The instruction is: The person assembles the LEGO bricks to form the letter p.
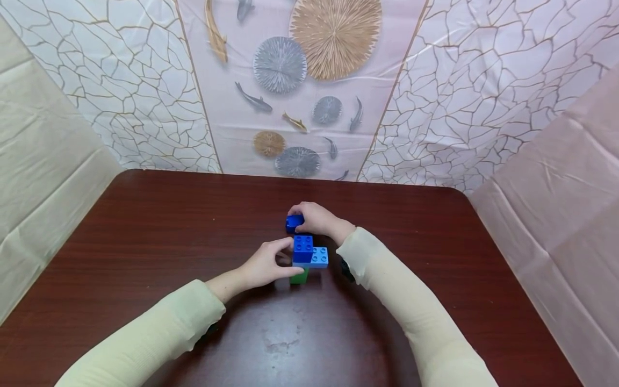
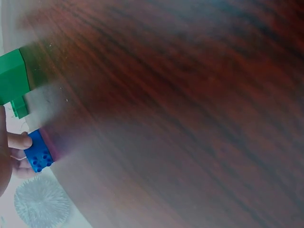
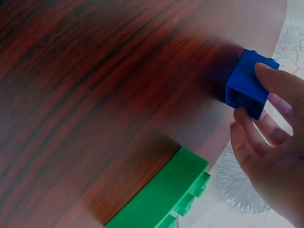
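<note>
My left hand (image 1: 265, 264) is curved about a small stack of bricks near the middle of the table, thumb across its front and fingers at the left and rear. At the bottom of the stack is a green brick (image 1: 299, 277). A light blue brick (image 1: 319, 257) lies over it and juts out to the right, with a dark blue brick (image 1: 303, 248) on top. Just behind the stack, my right hand (image 1: 317, 219) pinches another dark blue brick (image 3: 251, 76) between thumb and fingers. This brick is tipped on its side, hollow underside showing in the right wrist view.
A dark reddish-brown wooden table (image 1: 193, 215) carries everything, with a worn patch on its surface near the front. A patterned cloth (image 1: 227, 134) hangs behind the far edge, and pale cloth (image 1: 546, 177) hangs along both sides.
</note>
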`<state>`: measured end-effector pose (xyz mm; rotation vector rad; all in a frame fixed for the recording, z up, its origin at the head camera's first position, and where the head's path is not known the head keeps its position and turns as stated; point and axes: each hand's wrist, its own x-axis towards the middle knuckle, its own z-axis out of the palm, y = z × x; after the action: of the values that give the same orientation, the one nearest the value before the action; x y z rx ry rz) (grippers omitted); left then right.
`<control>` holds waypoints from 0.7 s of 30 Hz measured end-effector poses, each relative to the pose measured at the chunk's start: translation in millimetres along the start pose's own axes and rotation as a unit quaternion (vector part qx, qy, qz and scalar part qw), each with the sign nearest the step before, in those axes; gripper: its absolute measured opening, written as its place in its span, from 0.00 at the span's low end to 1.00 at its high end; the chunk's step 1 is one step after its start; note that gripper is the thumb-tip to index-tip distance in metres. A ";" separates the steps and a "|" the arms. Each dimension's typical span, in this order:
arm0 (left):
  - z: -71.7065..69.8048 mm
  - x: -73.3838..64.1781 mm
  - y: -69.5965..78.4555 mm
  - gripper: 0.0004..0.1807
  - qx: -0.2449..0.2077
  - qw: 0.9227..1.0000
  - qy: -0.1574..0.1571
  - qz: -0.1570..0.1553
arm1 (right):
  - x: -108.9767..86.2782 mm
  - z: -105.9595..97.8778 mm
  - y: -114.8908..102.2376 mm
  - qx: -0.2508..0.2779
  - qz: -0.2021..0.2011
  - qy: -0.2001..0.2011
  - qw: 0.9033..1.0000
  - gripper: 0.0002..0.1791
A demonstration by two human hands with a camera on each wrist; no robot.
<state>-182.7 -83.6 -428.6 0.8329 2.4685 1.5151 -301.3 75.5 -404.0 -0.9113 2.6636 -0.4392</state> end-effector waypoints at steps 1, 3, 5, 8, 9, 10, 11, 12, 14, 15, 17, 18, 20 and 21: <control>0.2 0.3 0.1 0.15 0.000 1.000 -0.001 -0.001 | 0.4 0.0 0.1 -0.002 0.005 -0.004 1.000 0.22; 0.6 0.7 0.2 0.14 0.001 1.000 0.000 -0.005 | 1.2 0.1 0.2 -0.007 0.013 -0.012 1.000 0.23; 0.9 0.9 0.0 0.14 0.004 1.000 0.000 -0.004 | 1.4 0.2 0.3 -0.009 0.017 -0.013 1.000 0.22; 1.1 0.8 0.2 0.14 0.003 1.000 0.001 0.000 | 0.8 -0.2 0.4 -0.010 0.022 -0.006 1.000 0.21; 1.1 0.8 0.2 0.14 0.002 1.000 0.001 0.002 | 0.4 -0.2 0.7 -0.010 0.023 -0.002 1.000 0.21; 1.1 0.8 0.4 0.14 0.002 1.000 0.001 0.005 | -0.1 -0.3 0.9 -0.007 0.025 0.003 1.000 0.20; 1.1 0.8 -0.2 0.14 0.003 1.000 0.001 0.009 | -0.6 -0.5 1.1 -0.004 0.029 0.008 1.000 0.20; 1.1 0.7 -0.2 0.15 0.002 1.000 0.001 0.009 | -1.2 -0.8 1.4 0.000 0.033 0.013 0.999 0.20; 0.8 0.5 -0.4 0.15 0.002 1.000 0.001 0.011 | -2.2 -1.4 1.6 0.010 0.039 0.022 0.999 0.19; 0.8 0.5 -0.8 0.15 0.002 1.000 0.001 0.009 | -2.6 -1.5 2.0 0.014 0.041 0.026 0.999 0.19; 0.6 0.2 -0.9 0.16 0.002 1.000 0.000 0.007 | -3.5 -2.6 1.8 0.022 0.042 0.033 0.998 0.20; 0.4 0.1 -0.6 0.16 0.002 1.000 0.000 0.007 | -3.9 -3.0 1.8 0.024 0.042 0.036 0.998 0.20; 0.1 0.1 -0.5 0.16 0.003 1.000 -0.001 0.005 | -4.8 -3.7 1.5 0.025 0.040 0.044 0.998 0.20; -0.2 0.1 -0.3 0.16 0.003 1.000 -0.002 0.003 | -5.3 -4.0 1.4 0.024 0.037 0.047 0.998 0.21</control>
<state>-183.0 -83.7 -428.7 0.8432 2.4711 1.5083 -299.5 80.6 -399.9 -0.7922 2.7482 -0.5396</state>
